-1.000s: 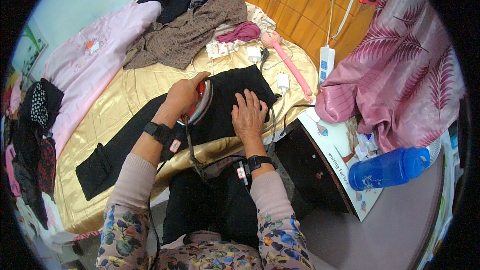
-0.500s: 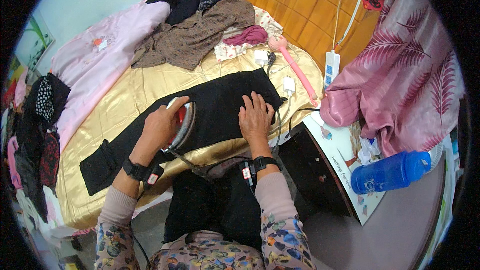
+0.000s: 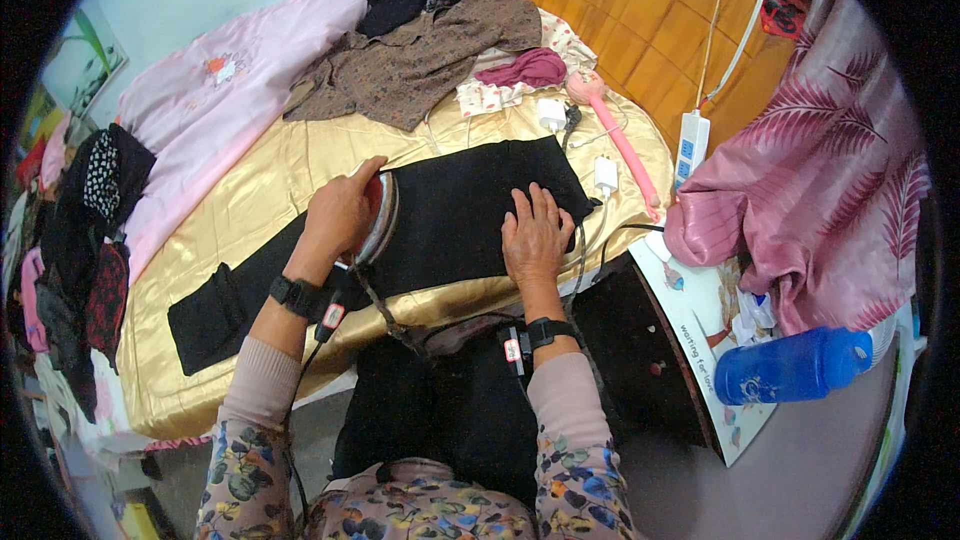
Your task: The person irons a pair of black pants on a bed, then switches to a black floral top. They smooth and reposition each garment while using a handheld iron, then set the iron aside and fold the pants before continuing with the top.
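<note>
My left hand is wrapped around the handle of a clothes iron with red on its body. The iron rests on a long black garment, laid flat and shaped like folded trousers. My hand hides most of the handle. Toward the garment's right end, my right hand lies palm down on the fabric with its fingers spread. From the iron's rear, a dark cord runs down toward my lap.
Gold cloth covers the bed beneath. Behind lie a brown patterned garment and pink fabric. At right are white chargers, a pink wand, a power strip, a blue bottle and a pink curtain.
My left hand and the iron have moved slightly away from me over the black garment. My right hand stays flat in place. The whole view has shifted a little.
</note>
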Demonstrator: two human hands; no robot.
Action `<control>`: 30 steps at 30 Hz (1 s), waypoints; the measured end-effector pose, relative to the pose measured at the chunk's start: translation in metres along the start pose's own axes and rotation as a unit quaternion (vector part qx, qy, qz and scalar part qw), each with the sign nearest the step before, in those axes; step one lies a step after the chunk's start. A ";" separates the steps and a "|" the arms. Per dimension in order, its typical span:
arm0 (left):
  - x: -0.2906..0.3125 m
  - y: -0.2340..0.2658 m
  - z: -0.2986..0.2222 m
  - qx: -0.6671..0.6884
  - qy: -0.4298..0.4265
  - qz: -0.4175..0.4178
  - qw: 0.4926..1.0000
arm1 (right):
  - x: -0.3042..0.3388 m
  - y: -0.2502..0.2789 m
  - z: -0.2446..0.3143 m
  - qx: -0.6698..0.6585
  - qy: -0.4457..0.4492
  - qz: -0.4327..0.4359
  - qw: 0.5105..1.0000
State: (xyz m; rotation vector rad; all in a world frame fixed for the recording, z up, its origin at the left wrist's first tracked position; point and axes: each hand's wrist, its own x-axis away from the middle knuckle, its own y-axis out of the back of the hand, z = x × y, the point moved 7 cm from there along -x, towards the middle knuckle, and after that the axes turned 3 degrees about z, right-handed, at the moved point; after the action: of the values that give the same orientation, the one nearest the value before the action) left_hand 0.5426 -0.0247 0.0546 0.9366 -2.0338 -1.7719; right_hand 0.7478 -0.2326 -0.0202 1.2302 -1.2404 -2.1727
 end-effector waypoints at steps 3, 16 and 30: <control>-0.019 -0.004 -0.002 -0.011 -0.005 -0.012 1.000 | 0.000 0.000 0.000 -0.003 -0.004 0.003 1.000; -0.021 0.003 0.014 -0.041 0.012 0.033 0.999 | -0.001 0.000 0.000 0.000 -0.005 0.010 1.000; 0.075 0.033 0.088 -0.063 0.125 -0.002 0.990 | -0.001 -0.003 -0.001 0.012 -0.007 0.012 1.000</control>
State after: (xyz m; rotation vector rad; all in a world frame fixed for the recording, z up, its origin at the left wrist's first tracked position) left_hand 0.4244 -0.0031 0.0532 1.0634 -1.7468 -1.6689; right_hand 0.7501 -0.2309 -0.0219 1.2053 -1.2833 -2.1601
